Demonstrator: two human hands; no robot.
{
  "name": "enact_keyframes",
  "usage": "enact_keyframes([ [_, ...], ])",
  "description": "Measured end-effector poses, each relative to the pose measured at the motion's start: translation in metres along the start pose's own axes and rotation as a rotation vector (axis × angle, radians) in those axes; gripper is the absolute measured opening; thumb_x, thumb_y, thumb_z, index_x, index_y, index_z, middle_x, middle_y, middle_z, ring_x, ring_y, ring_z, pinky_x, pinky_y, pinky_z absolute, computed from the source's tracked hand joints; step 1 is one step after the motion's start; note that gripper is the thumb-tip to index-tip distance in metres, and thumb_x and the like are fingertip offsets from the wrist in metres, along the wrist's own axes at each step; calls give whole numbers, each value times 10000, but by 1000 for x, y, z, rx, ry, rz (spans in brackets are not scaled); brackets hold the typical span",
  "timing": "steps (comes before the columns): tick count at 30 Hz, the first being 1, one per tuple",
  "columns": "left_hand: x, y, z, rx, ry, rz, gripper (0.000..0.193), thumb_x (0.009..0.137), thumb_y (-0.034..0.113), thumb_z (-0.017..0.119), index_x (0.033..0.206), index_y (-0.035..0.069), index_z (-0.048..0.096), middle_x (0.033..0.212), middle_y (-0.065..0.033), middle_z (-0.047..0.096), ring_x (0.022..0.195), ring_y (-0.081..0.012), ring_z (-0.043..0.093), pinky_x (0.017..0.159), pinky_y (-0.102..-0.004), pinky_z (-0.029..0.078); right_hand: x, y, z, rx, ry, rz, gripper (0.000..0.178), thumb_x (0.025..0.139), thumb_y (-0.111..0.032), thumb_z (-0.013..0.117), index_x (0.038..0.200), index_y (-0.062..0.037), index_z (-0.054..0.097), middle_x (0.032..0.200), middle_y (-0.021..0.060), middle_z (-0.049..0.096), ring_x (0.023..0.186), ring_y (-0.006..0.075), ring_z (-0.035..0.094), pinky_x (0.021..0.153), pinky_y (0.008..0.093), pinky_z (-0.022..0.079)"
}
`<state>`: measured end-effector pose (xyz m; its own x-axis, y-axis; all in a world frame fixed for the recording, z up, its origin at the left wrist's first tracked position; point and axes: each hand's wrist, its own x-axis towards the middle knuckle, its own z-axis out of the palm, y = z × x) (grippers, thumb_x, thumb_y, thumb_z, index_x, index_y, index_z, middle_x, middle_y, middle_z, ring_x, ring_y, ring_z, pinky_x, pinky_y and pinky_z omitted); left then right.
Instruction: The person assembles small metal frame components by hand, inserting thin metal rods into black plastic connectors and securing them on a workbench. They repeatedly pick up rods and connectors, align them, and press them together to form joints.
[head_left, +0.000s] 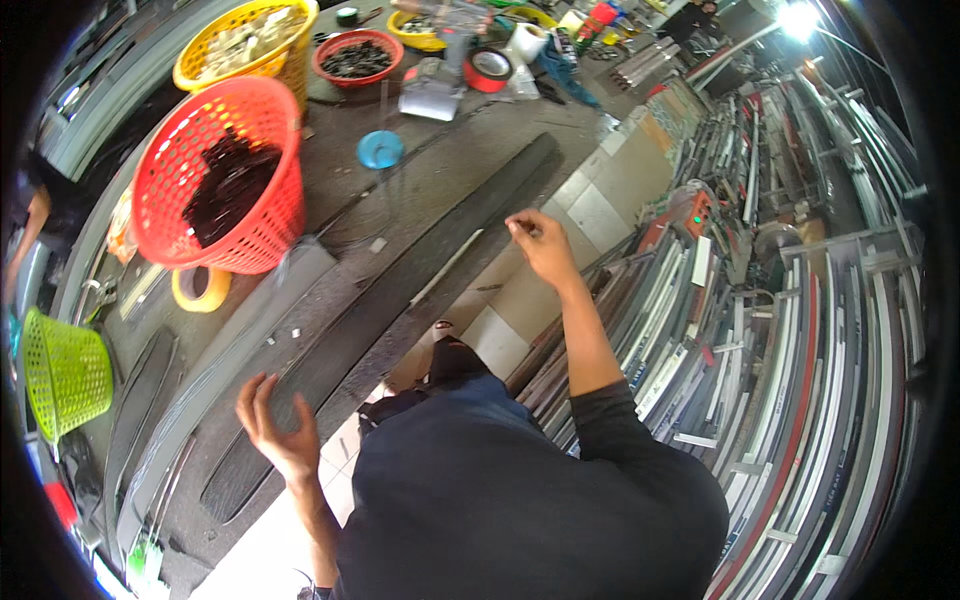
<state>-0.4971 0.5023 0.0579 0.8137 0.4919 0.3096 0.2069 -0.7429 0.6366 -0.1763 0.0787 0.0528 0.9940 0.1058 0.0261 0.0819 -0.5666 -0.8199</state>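
The person's 2 bare hands were raised over the near edge of a cluttered desk (335, 140), well apart. The left hand (283, 440) was spread, its fingers loosely bent, with nothing visible in it. The right hand (545, 250) had its thumb and first finger drawn close together; whether anything small was pinched there I could not tell.

A long dark strip (350, 330) with rounded ends lay slantwise along the desk, running from near the lower left up toward the right. The left hand was nearest its lower stretch, the right near its upper end, and neither plainly gripped it. A thin pale strip (445, 270) lay along its near side.

The step in hand looked like handling at the long strip, with the hands between grips. Any hold on it would call for the left fingers to come down and close, and for the right to reach back over the desk.

Beyond the strip, a red basket (275, 220) held dark pieces (235, 185), with a roll of yellow tape (208, 302) just beside its base. A blue round thing (380, 150) lay to the right of that basket, and a green basket (70, 375) stood at far left.
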Motion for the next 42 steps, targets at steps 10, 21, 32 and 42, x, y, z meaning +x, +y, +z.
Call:
enact_keyframes([
  [10, -9, 52, 84, 305, -255, -111, 1173, 715, 145, 992, 1751, 111, 442, 1762, -170, 469, 1678, -407, 383, 1403, -641, 224, 224, 148, -145, -462, 293, -202, 236, 1009, -128, 834, 1244, -130, 853, 1165, 96, 843, 1047, 273, 781, 925, 420, 597],
  [21, 16, 54, 79, 350, -228, -144, 610, 689, 99, 1022, 1270, 66, 837, 1249, -121, 734, 1206, -365, 669, 1078, -498, 546, 339, 224, -165, -792, 115, -527, 216, 994, -158, 810, 1196, -82, 795, 1213, 152, 753, 1200, 417, 680, 1028, 554, 539],
  [32, 25, 66, 86, 402, -315, -18, 705, 745, 269, 1019, 1400, 147, 790, 1298, -85, 718, 1303, -336, 651, 1113, -519, 515, 78, 143, -84, 625, -226, 191, 248, 1178, -294, 695, 1241, -55, 709, 991, 67, 792, 906, 142, 737, 827, 305, 569],
  [42, 52, 69, 136, 113, -344, 81, 570, 780, 318, 992, 1289, 115, 834, 1183, -110, 748, 1183, -362, 713, 1016, -499, 589, -127, 21, 91, 564, -778, 169, 113, 1162, -120, 641, 1178, -9, 638, 885, 64, 729, 768, 108, 668, 709, 287, 527],
])
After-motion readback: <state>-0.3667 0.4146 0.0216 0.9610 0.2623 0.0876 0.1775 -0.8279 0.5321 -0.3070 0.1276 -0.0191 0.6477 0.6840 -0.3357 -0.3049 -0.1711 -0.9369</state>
